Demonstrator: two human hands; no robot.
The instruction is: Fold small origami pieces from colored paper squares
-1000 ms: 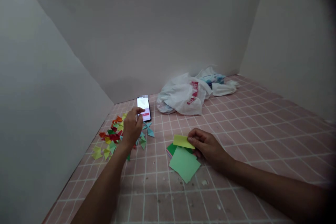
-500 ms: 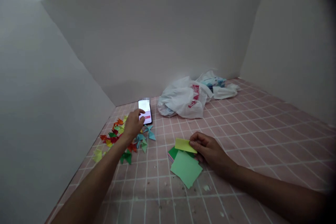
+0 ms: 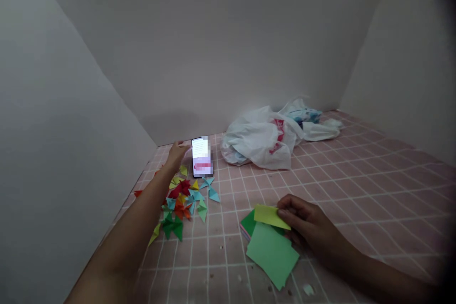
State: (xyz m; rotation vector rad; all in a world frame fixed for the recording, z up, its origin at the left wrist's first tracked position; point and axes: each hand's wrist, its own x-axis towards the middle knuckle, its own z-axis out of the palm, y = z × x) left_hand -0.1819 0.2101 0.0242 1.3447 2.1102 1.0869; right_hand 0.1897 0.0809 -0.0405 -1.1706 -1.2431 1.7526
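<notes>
My left hand (image 3: pixel 176 154) reaches far forward to the left edge of a lit phone (image 3: pixel 201 156) lying flat on the pink gridded tabletop (image 3: pixel 356 190); its fingertips touch or nearly touch the phone's side. Whether it grips the phone is unclear. My right hand (image 3: pixel 306 223) rests near the front, pinching a folded yellow paper (image 3: pixel 270 216) above a stack of green paper squares (image 3: pixel 272 254). A heap of small folded paper shapes (image 3: pixel 183 202) in red, blue, green and yellow lies under my left forearm.
A crumpled white plastic bag (image 3: pixel 261 140) with a second bag (image 3: pixel 309 121) behind it lies at the back. White boards wall in the table on the left, back and right. Small paper crumbs dot the front.
My left hand has gone from over the phone's screen to its upper left edge. The view has shifted, so everything sits lower and more to the right. My right hand keeps the yellow paper.
</notes>
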